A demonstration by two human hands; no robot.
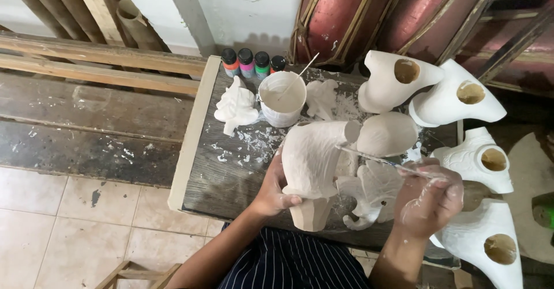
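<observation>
Left hand [276, 189] fingers clamp the carved figure [314, 156]; right hand [428, 199] fingers pinch a paintbrush [381, 161]. Wet fingers risk the figure slipping onto the worktop [222, 168].

Board's left-front corner [213, 179] open — only dried white splatter. Paint cup [282, 98] and four paint bottles [253, 62] block the rear. White carved figures [461, 101] crowd the right edge, gaps seemingly too tight for a hand.

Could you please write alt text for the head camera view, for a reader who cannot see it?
A person's left hand grips a pale carved figure over a paint-spattered table, while the right hand touches a thin brush to it. A tub of white paint, four small paint bottles and more white carvings surround them.
</observation>
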